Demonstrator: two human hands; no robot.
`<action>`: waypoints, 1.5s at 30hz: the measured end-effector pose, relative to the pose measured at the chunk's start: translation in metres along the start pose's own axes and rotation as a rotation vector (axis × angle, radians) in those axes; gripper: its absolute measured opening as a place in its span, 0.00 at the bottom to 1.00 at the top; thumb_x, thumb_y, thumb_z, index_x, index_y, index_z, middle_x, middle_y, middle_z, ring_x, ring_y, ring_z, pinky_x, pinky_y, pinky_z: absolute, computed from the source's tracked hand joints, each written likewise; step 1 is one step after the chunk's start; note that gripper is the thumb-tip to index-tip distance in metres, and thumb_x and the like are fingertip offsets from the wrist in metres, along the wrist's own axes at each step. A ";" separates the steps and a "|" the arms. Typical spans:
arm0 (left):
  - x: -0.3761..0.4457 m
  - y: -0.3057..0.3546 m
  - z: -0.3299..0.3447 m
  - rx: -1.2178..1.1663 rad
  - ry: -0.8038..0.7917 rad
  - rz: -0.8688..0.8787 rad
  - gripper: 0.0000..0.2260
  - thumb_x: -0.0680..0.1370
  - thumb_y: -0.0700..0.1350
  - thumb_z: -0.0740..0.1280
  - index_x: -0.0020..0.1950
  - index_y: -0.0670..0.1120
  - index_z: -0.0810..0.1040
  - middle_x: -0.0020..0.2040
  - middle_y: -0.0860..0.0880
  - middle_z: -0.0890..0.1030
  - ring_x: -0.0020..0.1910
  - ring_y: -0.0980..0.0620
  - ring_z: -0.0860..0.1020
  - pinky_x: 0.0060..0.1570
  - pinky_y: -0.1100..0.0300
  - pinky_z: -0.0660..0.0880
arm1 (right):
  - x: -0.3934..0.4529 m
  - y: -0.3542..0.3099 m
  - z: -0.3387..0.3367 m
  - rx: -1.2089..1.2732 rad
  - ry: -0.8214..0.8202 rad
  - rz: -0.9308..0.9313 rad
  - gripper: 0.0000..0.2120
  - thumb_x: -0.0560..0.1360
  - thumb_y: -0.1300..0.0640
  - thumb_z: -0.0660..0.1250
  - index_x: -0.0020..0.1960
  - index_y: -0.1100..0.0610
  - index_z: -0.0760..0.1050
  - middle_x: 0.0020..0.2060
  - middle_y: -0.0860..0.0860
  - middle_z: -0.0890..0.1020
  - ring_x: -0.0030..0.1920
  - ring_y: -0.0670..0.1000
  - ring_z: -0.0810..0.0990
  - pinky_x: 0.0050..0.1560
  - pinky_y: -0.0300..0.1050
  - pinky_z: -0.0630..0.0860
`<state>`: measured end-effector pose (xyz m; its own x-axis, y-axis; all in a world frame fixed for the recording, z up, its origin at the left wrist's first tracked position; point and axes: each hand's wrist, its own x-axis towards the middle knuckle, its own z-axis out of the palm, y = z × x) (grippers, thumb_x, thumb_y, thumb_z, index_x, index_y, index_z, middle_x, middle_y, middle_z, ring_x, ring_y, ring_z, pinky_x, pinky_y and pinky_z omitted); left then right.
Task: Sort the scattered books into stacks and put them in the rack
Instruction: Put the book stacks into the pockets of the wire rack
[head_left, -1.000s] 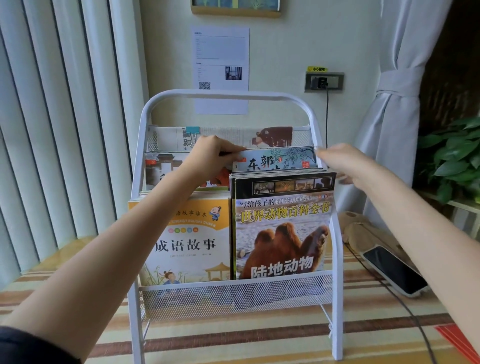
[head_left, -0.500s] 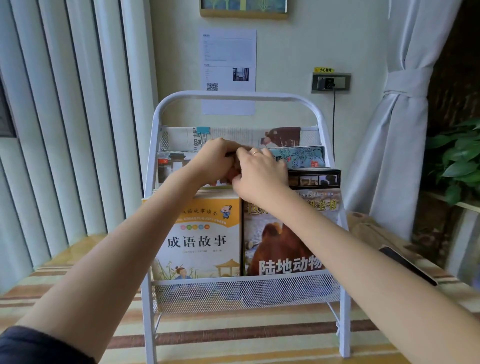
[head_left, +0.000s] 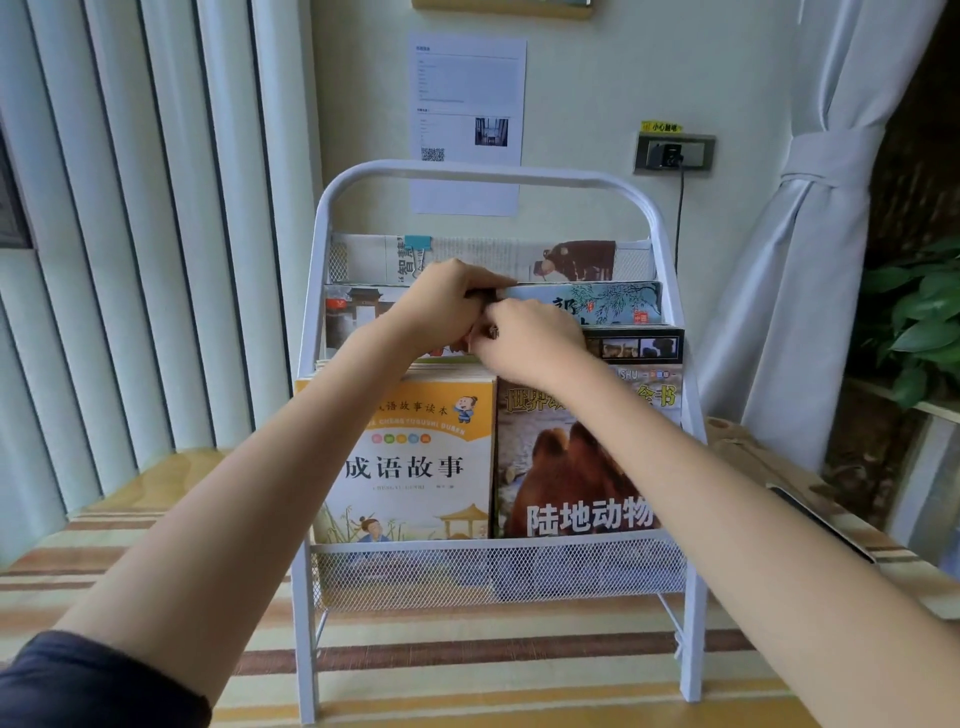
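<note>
A white metal rack (head_left: 670, 244) with mesh pockets is seen standing on a striped tablecloth (head_left: 467, 670), and every place below is given relative to it. In its front pocket an orange storybook (head_left: 415, 467) is stood upright on the side of the left arm, with a camel book (head_left: 566, 483) just beside it on the other side. In the middle tier, behind these, a blue-green book (head_left: 597, 304) is held upright, and beside it a book with a building on its cover (head_left: 353, 317) is seen. In the rear pocket a pale printed book (head_left: 493, 257) is laid across. The left hand (head_left: 441, 306) is curled over the top edge of the blue-green book at the middle of the rack, fingers bent round it. The right hand (head_left: 530, 340) is pressed close against the left, fingers curled; what it has hold of cannot be told. A dark phone (head_left: 815, 519) lies on the table beyond the rack's right post.
</note>
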<state>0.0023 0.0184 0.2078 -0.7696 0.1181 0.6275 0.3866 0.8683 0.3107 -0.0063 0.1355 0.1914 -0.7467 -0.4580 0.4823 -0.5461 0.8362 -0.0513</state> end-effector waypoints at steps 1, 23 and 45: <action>0.000 0.002 0.000 -0.023 0.013 -0.012 0.20 0.76 0.33 0.57 0.62 0.47 0.80 0.50 0.48 0.82 0.32 0.54 0.76 0.23 0.76 0.69 | 0.001 0.006 -0.005 0.153 -0.081 -0.014 0.13 0.75 0.44 0.61 0.50 0.50 0.78 0.46 0.49 0.81 0.47 0.53 0.78 0.45 0.45 0.72; 0.003 -0.012 -0.009 0.124 0.329 -0.269 0.17 0.72 0.33 0.57 0.46 0.45 0.85 0.43 0.44 0.84 0.39 0.45 0.80 0.43 0.53 0.80 | 0.044 0.029 -0.001 0.376 0.343 -0.019 0.07 0.73 0.62 0.65 0.45 0.59 0.82 0.46 0.52 0.83 0.44 0.48 0.75 0.44 0.37 0.67; -0.031 -0.053 -0.039 0.359 -0.050 -0.024 0.31 0.71 0.37 0.73 0.71 0.53 0.69 0.66 0.46 0.76 0.64 0.44 0.74 0.62 0.56 0.70 | 0.039 0.018 -0.014 0.265 0.276 0.041 0.07 0.71 0.58 0.73 0.49 0.55 0.83 0.48 0.51 0.85 0.49 0.52 0.81 0.54 0.47 0.76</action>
<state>0.0255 -0.0504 0.1997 -0.8036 0.1113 0.5847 0.1720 0.9839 0.0490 -0.0401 0.1374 0.2211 -0.6589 -0.2973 0.6910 -0.6245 0.7282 -0.2822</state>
